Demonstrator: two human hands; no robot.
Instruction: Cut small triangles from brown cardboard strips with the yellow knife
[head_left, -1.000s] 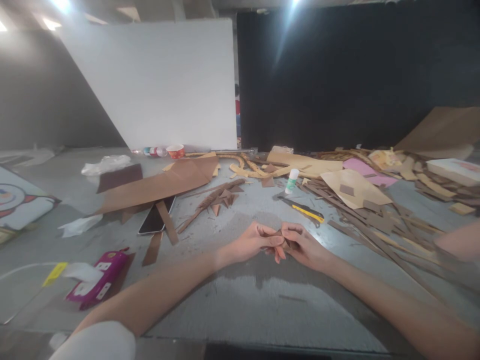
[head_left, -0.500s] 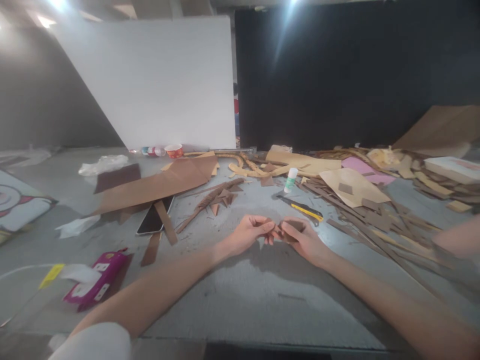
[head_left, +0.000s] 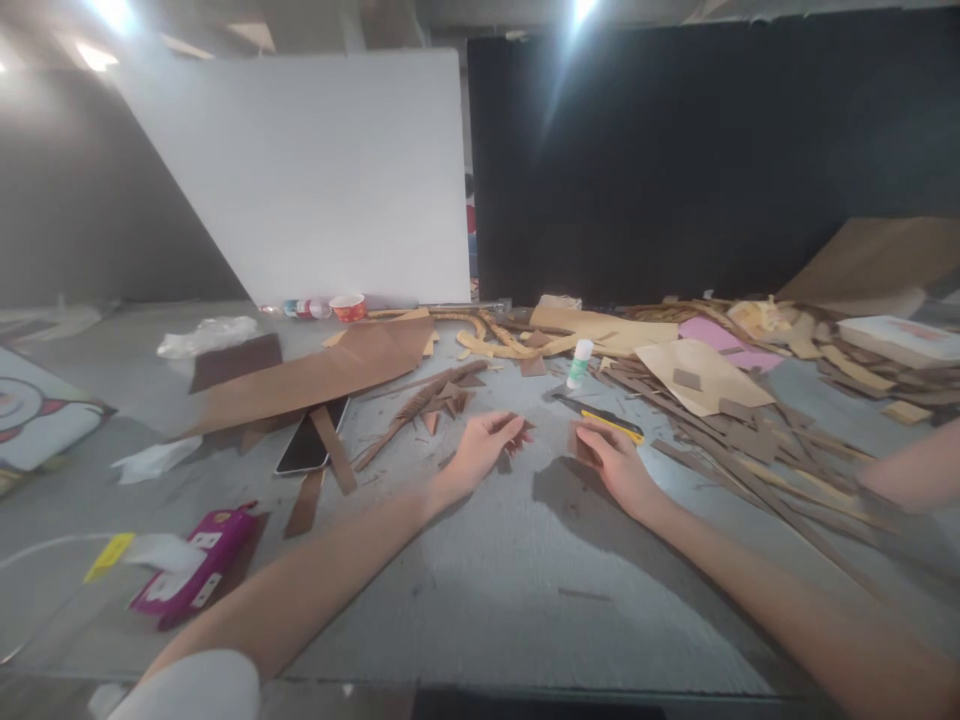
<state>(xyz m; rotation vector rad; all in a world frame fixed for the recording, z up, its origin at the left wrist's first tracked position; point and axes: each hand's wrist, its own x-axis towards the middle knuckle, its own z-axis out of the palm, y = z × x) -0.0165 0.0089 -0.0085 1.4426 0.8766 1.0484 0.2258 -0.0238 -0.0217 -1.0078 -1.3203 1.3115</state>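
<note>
A small brown scrap (head_left: 528, 424) is pinched by the left hand (head_left: 480, 450), just above the middle of the tabletop (head_left: 465, 610). A flat brown piece (head_left: 577, 441) is gripped between the fingers and thumb of the right hand (head_left: 616, 465), a gap being left between the two hands. A yellow-and-black cutter (head_left: 612, 424) is seen just beyond the right hand, with a glue stick (head_left: 579, 364) stood farther off. To the left, a phone (head_left: 302, 446) is partly covered by a brown strip (head_left: 333, 449).
</note>
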